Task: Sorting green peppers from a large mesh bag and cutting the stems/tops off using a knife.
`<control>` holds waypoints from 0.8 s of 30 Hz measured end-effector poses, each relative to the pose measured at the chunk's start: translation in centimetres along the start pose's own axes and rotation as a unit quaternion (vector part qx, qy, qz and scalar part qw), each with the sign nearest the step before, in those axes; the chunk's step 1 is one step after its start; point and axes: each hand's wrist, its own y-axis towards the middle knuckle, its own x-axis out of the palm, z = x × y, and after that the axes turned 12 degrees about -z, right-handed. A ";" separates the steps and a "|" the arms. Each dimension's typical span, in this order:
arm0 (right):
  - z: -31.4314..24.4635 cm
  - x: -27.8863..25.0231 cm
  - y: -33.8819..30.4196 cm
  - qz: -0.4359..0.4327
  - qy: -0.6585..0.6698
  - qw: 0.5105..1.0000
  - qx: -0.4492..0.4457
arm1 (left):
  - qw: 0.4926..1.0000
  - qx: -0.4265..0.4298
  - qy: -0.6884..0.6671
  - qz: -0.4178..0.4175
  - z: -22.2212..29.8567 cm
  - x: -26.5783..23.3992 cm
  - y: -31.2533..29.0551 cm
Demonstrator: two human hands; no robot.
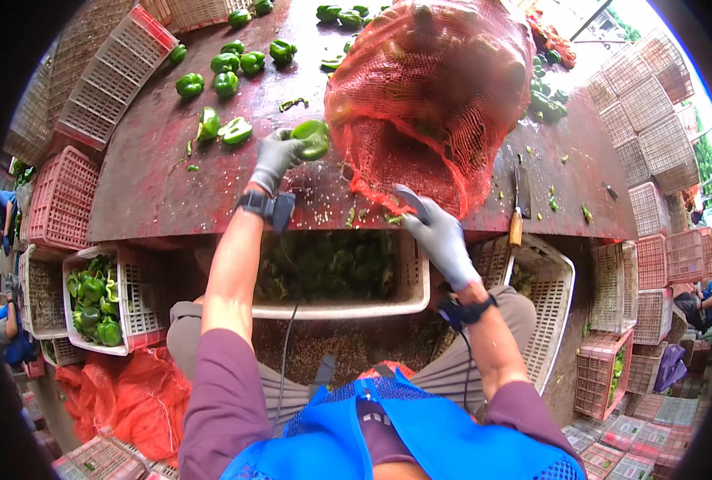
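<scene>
We find no lettering, number or sign that we can read. All we pick out is one small pale mark [377,417] on the chest of the purple shirt [388,438], showing between the open edges of the blue vest [316,434] — too indistinct for us to decipher.

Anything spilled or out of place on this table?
Yes: pale seeds and green scraps litter the tabletop. A knife lies right of the red net sack, its handle apparently poking past the edge.
</scene>
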 end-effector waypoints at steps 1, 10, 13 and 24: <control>-0.6 0.9 1.1 -0.011 -0.007 1.000 0.017 | 0.999 0.025 0.024 0.005 0.9 1.8 -2.7; -1.4 9.6 3.5 0.080 -0.085 0.993 0.000 | 0.945 0.140 0.258 0.144 2.8 10.9 -19.1; -1.4 9.2 2.2 0.059 -0.108 0.992 0.006 | 0.960 0.093 0.235 0.120 3.7 12.2 -21.8; 0.1 7.8 -1.0 0.068 -0.256 0.958 -0.110 | 0.959 0.096 0.231 0.134 3.1 14.6 -25.2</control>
